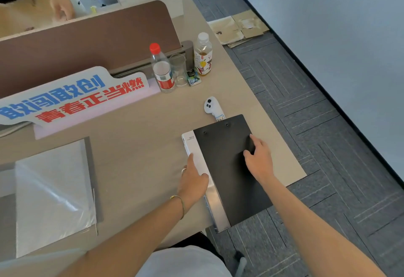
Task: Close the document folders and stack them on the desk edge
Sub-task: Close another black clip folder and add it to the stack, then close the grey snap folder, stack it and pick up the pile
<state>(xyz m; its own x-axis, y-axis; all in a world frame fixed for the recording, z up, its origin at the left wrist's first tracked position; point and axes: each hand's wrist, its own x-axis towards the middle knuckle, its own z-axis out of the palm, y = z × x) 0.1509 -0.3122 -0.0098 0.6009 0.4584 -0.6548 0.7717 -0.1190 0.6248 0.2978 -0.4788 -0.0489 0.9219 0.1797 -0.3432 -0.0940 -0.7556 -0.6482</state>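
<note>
With my left hand [192, 180] open against the white folder [196, 156] and my right hand [259, 158] flat on the black folder [225, 167] above it, at the counter [153, 149] edge, I should square both spines before letting go

The head camera looks steeply down, close over the desk [140, 145] corner and floor [328, 123].

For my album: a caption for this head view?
Both hands press a black folder onto a white one at the desk edge.
</note>
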